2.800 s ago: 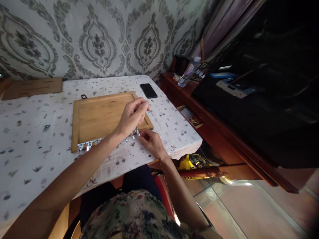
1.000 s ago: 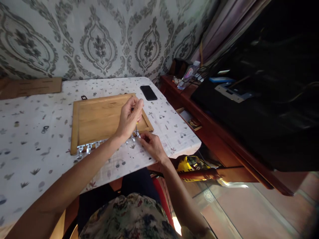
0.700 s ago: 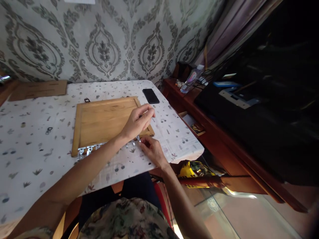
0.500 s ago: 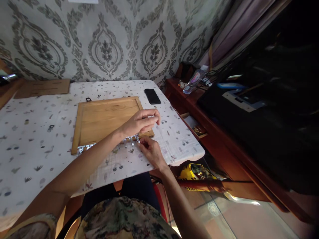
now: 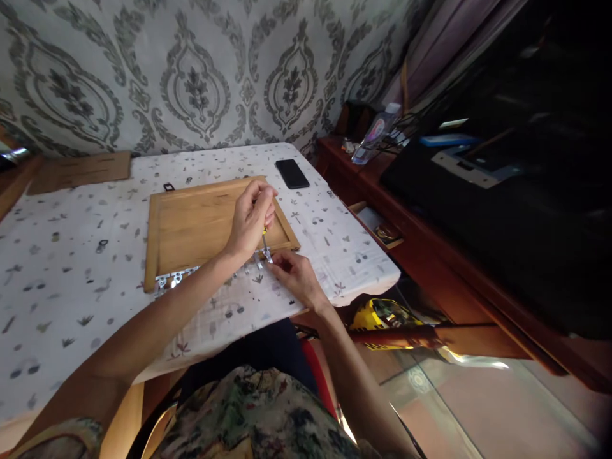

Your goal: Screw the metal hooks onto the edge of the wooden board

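My left hand [image 5: 251, 220] is closed over the front right part of a wooden panel [image 5: 191, 220] with a raised frame. Out of its grip a thin screwdriver [image 5: 264, 238] with a yellow part points down, its tip at a silver metal fitting [image 5: 266, 255]. My right hand [image 5: 297, 274] lies low at the panel's front right corner, fingertips pinched at that same fitting. More silver fittings [image 5: 176, 278] line the panel's front edge, partly hidden behind my left forearm. Most of the screwdriver's handle is covered by my fingers.
A patterned white cloth covers the table [image 5: 71, 255]. A black phone [image 5: 292, 174] lies beyond the panel, and flat cardboard [image 5: 81, 172] at the back left. To the right stand a red-brown desk [image 5: 344, 166], a clear bottle [image 5: 377, 137] and an open drawer [image 5: 377, 226].
My left hand has turned from lying flatter to an upright grip and shifted left, and the screwdriver now shows beneath it. My right hand stays by the fitting. The view has shifted slightly.
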### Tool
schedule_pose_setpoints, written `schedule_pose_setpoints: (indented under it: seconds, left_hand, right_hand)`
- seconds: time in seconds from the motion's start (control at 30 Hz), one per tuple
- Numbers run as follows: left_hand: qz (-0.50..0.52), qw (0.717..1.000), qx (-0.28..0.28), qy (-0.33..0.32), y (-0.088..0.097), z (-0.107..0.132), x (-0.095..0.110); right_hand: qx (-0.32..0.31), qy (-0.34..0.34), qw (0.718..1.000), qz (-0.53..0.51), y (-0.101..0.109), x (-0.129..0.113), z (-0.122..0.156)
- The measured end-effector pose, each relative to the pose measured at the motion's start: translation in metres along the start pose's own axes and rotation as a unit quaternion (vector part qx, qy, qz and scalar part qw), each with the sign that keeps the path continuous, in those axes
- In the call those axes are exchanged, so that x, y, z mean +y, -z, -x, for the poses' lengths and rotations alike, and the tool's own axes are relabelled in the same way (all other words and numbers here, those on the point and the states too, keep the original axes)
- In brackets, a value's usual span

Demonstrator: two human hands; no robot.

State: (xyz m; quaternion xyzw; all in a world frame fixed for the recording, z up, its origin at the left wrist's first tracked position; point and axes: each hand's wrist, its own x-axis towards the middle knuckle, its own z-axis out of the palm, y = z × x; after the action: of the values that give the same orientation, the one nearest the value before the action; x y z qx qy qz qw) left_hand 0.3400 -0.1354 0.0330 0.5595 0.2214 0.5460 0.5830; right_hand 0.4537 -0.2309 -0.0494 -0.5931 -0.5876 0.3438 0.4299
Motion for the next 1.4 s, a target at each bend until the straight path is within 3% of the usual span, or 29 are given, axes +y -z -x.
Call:
schedule_pose_setpoints:
  seconds: [0.37, 0.63, 0.73, 0.93, 1.2, 1.3, 1.4]
  left_hand:
    - [-0.001, 0.992, -0.127, 0.020, -0.007, -0.003, 0.000]
    - [0.029, 0.961, -0.256, 0.102, 0.000, -0.020, 0.002]
    - [0.016, 0.964, -0.246, 0.101, 0.003, -0.022, 0.004]
    - [-0.066, 0.989, -0.132, -0.010, -0.003, -0.005, 0.007]
    - [-0.006, 0.998, -0.070, 0.006, -0.007, 0.005, 0.001]
    - [0.001, 0.994, -0.105, 0.019, -0.007, -0.002, 0.000]
    - [0.019, 0.978, -0.202, 0.053, -0.006, -0.008, 0.003]
  right_hand:
    - [0.014, -0.002, 1.000, 0.016, 0.002, -0.006, 0.002]
    - [0.001, -0.004, 1.000, 0.017, 0.004, -0.008, 0.002]
    - [-0.001, 0.001, 1.000, 0.020, 0.004, -0.006, 0.001]
    - [0.002, 0.011, 1.000, 0.026, 0.002, -0.004, 0.000]
    - [0.008, 0.010, 1.000, 0.017, 0.003, -0.008, 0.001]
    - [0.011, 0.002, 1.000, 0.011, 0.003, -0.008, 0.001]
    - [0.016, -0.004, 1.000, 0.005, 0.003, -0.008, 0.002]
